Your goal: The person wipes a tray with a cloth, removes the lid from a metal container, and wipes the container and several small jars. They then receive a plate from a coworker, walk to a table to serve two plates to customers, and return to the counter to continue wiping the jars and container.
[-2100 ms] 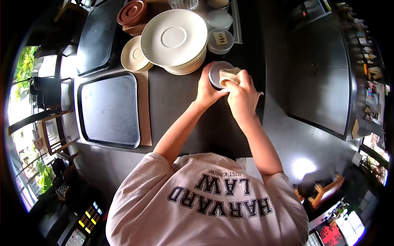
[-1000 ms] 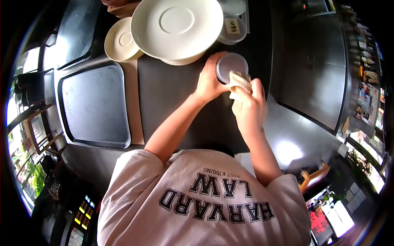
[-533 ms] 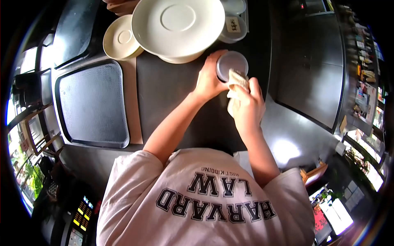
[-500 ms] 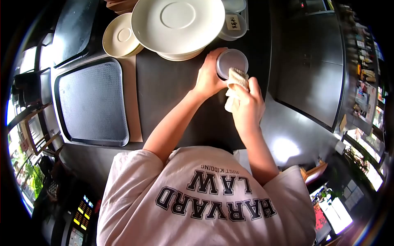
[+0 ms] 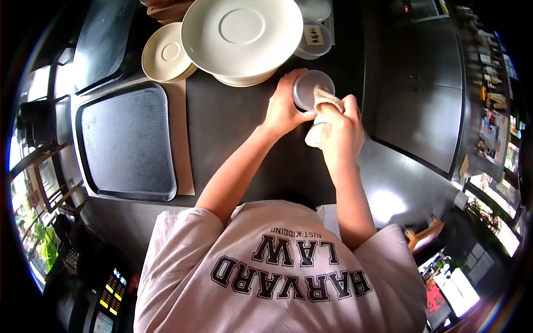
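A round translucent plastic container with a lid [image 5: 308, 89] stands out over the dark counter [image 5: 239, 127]. My left hand [image 5: 286, 105] is wrapped round its left side, fingers at the far edge and thumb at the near edge. In my right hand [image 5: 344, 125] is a bunched, cream-coloured cloth [image 5: 326, 100]. The upper end of the cloth lies against the right part of the container's top, and its lower end hangs below my fingers. What is inside the container cannot be made out.
Beyond my hands stands a stack of large cream plates [image 5: 244, 55], with smaller saucers [image 5: 166, 53] to its left. Lidded plastic tubs [image 5: 314, 41], one labelled, sit behind the container. A black tray [image 5: 127, 141] lies at left; a metal surface [image 5: 411, 166] is at right.
My right hand has shifted slightly up and right with the cloth, which has moved on the container's top. My left hand keeps its hold. The whole view has shifted a little.
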Demonstrator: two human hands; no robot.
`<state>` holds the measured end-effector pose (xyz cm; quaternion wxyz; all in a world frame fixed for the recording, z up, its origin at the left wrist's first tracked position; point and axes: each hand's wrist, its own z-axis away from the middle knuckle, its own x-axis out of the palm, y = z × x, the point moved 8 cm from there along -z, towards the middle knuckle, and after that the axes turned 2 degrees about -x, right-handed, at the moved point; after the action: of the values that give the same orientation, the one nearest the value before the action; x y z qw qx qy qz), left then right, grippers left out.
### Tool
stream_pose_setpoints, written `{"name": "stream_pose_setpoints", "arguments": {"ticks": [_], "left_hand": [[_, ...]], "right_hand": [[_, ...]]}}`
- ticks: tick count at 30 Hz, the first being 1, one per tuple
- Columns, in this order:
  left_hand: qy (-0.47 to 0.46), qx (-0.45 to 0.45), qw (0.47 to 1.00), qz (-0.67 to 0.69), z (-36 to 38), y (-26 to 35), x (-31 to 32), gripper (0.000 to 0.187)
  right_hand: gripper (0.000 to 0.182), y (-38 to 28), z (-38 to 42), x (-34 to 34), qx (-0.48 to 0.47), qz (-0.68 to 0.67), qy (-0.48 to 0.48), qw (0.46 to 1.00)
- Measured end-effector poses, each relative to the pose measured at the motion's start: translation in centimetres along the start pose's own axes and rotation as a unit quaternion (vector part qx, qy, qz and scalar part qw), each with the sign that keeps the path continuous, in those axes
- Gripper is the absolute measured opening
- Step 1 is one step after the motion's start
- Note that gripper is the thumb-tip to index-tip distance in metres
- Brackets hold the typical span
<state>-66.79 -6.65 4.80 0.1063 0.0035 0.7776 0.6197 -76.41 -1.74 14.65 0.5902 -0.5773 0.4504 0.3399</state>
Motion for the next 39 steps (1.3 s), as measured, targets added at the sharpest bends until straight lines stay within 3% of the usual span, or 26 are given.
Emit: {"name": "stream_pose_setpoints", "arguments": {"ticks": [4, 7, 10, 12, 14, 15, 18, 19, 20, 25, 26, 28, 29, 30, 32, 33, 34, 36, 38, 39], "left_hand": [[-0.006, -0.016, 1.000, -0.014, -0.2, 0.2, -0.1, 0.080], [-0.013, -0.003, 0.999, -0.035, 0.2, 0.1, 0.0, 0.086], [-0.013, 0.025, 0.999, -0.028, -0.1, 0.1, 0.2, 0.087], [-0.004, -0.022, 0.999, 0.025, 0.2, -0.8, 0.4, 0.080], [-0.015, -0.021, 0.998, 0.054, 0.2, -0.8, 0.4, 0.079], [-0.014, -0.086, 0.989, 0.116, 0.7, -3.3, 0.9, 0.078], [-0.010, 0.026, 1.000, 0.007, 0.5, -1.4, 0.4, 0.068], [-0.003, 0.041, 0.999, -0.011, 0.4, -0.8, 0.3, 0.070], [-0.007, 0.029, 1.000, -0.009, 0.7, -0.8, 0.3, 0.071], [0.005, 0.038, 0.999, 0.012, 0.2, 0.1, -0.1, 0.075], [0.011, 0.023, 0.999, 0.030, 0.1, 0.2, -0.1, 0.071], [0.006, 0.020, 0.999, 0.033, 0.2, 0.0, 0.1, 0.082], [0.015, 0.017, 1.000, 0.017, 0.2, -0.3, -0.1, 0.085], [0.024, 0.011, 1.000, 0.001, 0.4, -0.7, -0.1, 0.089], [0.076, 0.126, 0.977, -0.155, 0.7, 0.9, -0.4, 0.094], [0.105, 0.143, 0.969, -0.169, 1.4, 0.5, -0.3, 0.097], [0.126, 0.157, 0.956, -0.213, 1.9, 1.0, -0.3, 0.096], [0.137, 0.150, 0.961, -0.185, 2.0, 1.1, -0.7, 0.095], [0.140, 0.127, 0.967, -0.168, 1.8, 1.1, -0.9, 0.093], [0.144, 0.113, 0.969, -0.167, 2.0, 0.9, -1.0, 0.092]], "right_hand": [[0.030, 2.7, -1.4, -0.1, 0.089, 0.019, 0.023, 0.996], [0.035, 6.0, -0.9, -1.2, 0.087, -0.070, 0.067, 0.992], [0.022, 5.2, 0.8, -2.8, 0.073, -0.155, 0.068, 0.983], [0.020, 2.5, 1.5, -2.9, -0.058, -0.125, 0.110, 0.984], [0.019, -0.9, 0.7, -1.7, -0.137, -0.108, 0.048, 0.984], [0.021, -0.9, 0.5, -0.2, -0.125, -0.118, 0.058, 0.983], [0.023, 0.1, -0.6, 2.1, -0.097, -0.070, 0.094, 0.988], [0.022, 0.6, -1.3, 2.4, -0.066, -0.123, 0.104, 0.985], [0.021, 1.1, -1.6, 2.7, -0.034, -0.175, 0.110, 0.978], [0.025, 3.7, -1.8, 2.9, 0.042, -0.178, 0.193, 0.964], [0.029, 4.8, -1.6, 3.5, 0.077, -0.254, 0.158, 0.951], [0.032, 5.2, -0.6, 3.4, 0.057, -0.255, 0.146, 0.954], [0.032, 5.7, 0.4, 3.9, 0.104, -0.297, 0.119, 0.942], [0.033, 5.3, 1.0, 4.7, 0.069, -0.287, 0.068, 0.953], [0.035, 3.9, 2.7, 5.2, -0.005, -0.244, 0.018, 0.970], [0.037, 2.4, 3.4, 5.0, -0.089, -0.115, 0.001, 0.989], [0.036, 2.2, 4.0, 4.7, -0.092, -0.110, -0.005, 0.990], [0.032, 5.4, 4.7, 4.4, -0.014, -0.286, 0.101, 0.953], [0.026, 7.2, 4.7, 2.0, 0.130, -0.408, 0.128, 0.895], [0.021, 6.0, 3.6, -0.9, 0.036, -0.397, 0.197, 0.896]]}}
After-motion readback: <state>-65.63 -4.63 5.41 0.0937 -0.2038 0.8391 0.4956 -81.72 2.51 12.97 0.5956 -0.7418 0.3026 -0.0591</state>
